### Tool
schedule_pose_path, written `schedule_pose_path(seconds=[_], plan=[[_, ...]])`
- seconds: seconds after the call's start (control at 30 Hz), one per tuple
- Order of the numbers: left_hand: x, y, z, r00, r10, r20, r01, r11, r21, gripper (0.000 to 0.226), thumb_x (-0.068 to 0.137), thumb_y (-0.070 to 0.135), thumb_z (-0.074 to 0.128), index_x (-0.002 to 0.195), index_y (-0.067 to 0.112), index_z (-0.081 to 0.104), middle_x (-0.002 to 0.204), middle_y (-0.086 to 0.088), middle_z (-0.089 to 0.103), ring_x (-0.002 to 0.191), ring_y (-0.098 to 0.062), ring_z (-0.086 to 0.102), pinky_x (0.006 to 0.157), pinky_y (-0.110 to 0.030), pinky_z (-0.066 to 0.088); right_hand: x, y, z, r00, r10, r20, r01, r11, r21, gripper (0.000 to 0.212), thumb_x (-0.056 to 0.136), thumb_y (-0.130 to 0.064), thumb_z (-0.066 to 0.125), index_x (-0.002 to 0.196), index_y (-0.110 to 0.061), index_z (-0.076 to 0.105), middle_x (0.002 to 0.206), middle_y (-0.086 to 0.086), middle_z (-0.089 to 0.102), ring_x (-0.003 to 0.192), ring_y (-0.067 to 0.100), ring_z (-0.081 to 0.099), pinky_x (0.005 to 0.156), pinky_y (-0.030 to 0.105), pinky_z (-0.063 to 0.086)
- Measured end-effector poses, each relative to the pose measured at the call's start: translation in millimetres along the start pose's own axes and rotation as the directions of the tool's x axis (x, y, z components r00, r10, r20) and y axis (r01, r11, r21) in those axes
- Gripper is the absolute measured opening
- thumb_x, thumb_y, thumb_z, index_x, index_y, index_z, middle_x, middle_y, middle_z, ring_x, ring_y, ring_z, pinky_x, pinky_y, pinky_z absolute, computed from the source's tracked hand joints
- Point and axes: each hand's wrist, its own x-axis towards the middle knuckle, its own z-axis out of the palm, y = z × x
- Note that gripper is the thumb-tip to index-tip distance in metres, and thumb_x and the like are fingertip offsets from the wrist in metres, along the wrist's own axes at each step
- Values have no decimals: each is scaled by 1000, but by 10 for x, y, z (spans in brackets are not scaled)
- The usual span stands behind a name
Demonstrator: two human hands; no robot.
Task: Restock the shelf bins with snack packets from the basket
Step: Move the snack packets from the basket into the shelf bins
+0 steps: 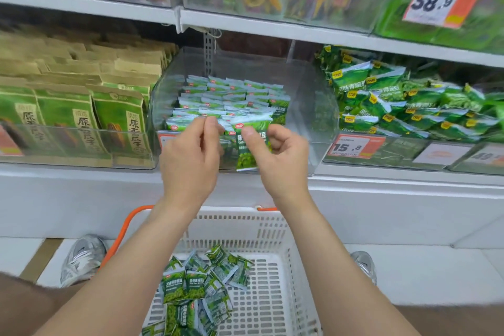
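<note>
The right hand (275, 150) is pinching a small green snack packet (249, 155), likely light and slippery, by its top seam at the front edge of the clear plastic bin (308, 106); the left hand (191, 150) is apparently pinching a front-row packet (185, 120).

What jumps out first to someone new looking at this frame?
The two hands at centre: the right hand pinches a green snack packet in front of the clear middle bin, while the left hand reaches the front row of packets there. Below, the orange-handled white basket holds a loose pile of the same packets.
</note>
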Motion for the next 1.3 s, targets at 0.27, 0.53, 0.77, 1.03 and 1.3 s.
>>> schedule_pose_path(seconds=[0.27, 0.53, 0.77, 1.03, 1.3], plan=[[446, 164, 184, 905, 293, 308, -398, 839, 371, 35, 108, 40, 38, 101, 21, 66, 95, 2, 71, 98, -27, 63, 93, -44, 37, 808, -37, -226, 930, -333, -153, 190, 796, -574, 32, 92, -37, 75, 83, -22, 49, 66, -9, 42, 63, 13, 41, 60, 32, 34], [447, 61, 317, 885, 117, 450, -387, 723, 573, 66, 101, 44, 13, 117, 15, 70, 99, -7, 76, 100, -30, 70, 118, -54, 34, 1486, 107, -182, 991, 111, -76, -121, 485, -866, 31, 97, -15, 68, 123, -3, 56, 130, 24, 56, 119, 46, 57, 88, 46, 48], [428, 56, 342, 885, 120, 449, -396, 701, 593, 66, 101, 42, 12, 105, 16, 73, 98, -4, 76, 88, -29, 71, 120, -54, 30, 1846, 400, -72, 923, 358, -139, -302, 452, -839, 60, 95, -15, 74, 145, -1, 43, 147, 22, 49, 133, 38, 54, 101, 40, 50], [407, 45, 349, 892, 132, 433, -392, 704, 592, 66, 101, 41, 12, 98, 16, 73, 93, -3, 75, 84, -29, 69, 118, -53, 32, 1865, 527, -75, 955, 265, -132, -233, 399, -887, 76, 89, -9, 78, 147, 4, 30, 143, 25, 50, 132, 41, 54, 102, 41, 49], [411, 5, 338, 891, 149, 429, -394, 724, 566, 60, 104, 40, 13, 107, 20, 70, 106, 0, 75, 99, -28, 68, 119, -51, 29, 1737, 335, -95, 922, 378, 89, -58, 362, -930, 24, 95, -3, 58, 119, -3, 57, 125, 25, 57, 98, 37, 59, 77, 33, 46]])
